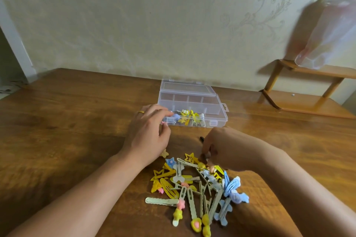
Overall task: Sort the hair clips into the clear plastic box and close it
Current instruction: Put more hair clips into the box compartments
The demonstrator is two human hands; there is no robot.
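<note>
The clear plastic compartment box [192, 106], lid open, lies beyond the heap of yellow and blue hair clips [194, 184] on the wooden counter [77, 131]; the left hand [149, 132], loosely spread, touches its near-left corner, while the right hand [223, 150] pinches at the heap's far edge.

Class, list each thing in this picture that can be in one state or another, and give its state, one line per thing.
clear plastic box: open, lid tipped back, a few clips in the front compartments.
pile of hair clips: loose on the table, unsorted.
left hand: at the box's front left corner, fingers curled; grip unclear.
right hand: fingers pinched down at the pile's far edge; what they hold is hidden.
plastic bag: hanging, blurred.
</note>
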